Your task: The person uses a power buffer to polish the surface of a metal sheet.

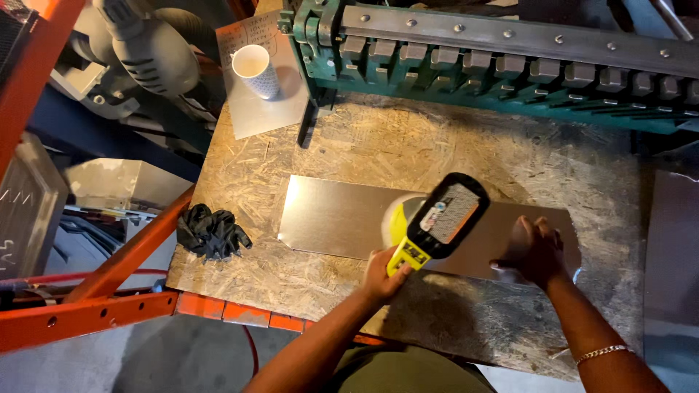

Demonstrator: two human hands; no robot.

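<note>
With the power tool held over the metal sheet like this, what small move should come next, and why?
Probably lower the yellow and black cordless power tool onto the flat grey metal sheet: the left hand grips it above the sheet, while the right hand presses the sheet down.

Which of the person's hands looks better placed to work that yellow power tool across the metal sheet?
Left, probably. The left hand grips the yellow power tool over the metal sheet, while the right hand lies flat on the sheet's right end, apparently steadying it.

The power tool (429, 225) is yellow and black. The metal sheet (342, 218) is plain grey; the tabletop (408, 145) is flecked tan. The gloves (211, 231) are black.
</note>
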